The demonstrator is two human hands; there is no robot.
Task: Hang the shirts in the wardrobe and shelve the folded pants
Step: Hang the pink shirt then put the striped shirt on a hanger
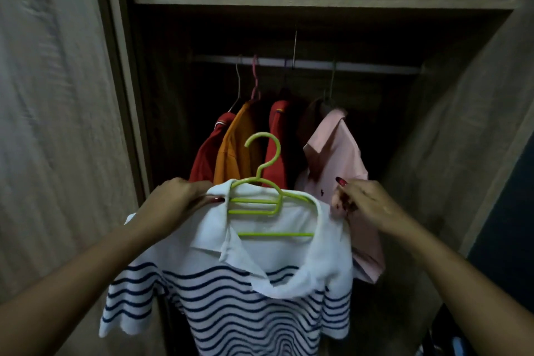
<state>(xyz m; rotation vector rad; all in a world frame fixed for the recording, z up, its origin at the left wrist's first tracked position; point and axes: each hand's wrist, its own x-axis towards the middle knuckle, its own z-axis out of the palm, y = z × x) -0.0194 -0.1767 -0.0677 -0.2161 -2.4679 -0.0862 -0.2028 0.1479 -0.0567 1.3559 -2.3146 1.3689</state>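
While a person stands before an open wardrobe (289, 0), both bare arms reach forward holding up a striped shirt (245, 298) on a green hanger (267, 199). The left hand (179, 196) is closed, pinching the white collar at the shirt's left shoulder, touching the hanger's end. The right hand (364, 199) is at the shirt's right shoulder with its fingers curled loosely; blur hides whether it grips the cloth, so I cannot tell. The shirt is white with navy stripes, and its hook points up, below the rail (306, 64) and not on it.

Inside, the wardrobe is dark. A pale rail runs across near the back, under a wooden shelf (318, 1). Four shirts hang from it side by side: a red shirt (208, 150) nearest the left wall, an orange shirt (234, 147) touching it, a second red shirt (278, 153) at the middle, and a pink shirt (338, 147) toward the right, just behind the right hand. Something dark hangs between the second red shirt and the pink one, too dim to make out. A light wood-grain door (57, 124) fills the left side, and the wardrobe's side panel (462, 139) rises on the right. The room is dim, with a dark strip at the far right edge.
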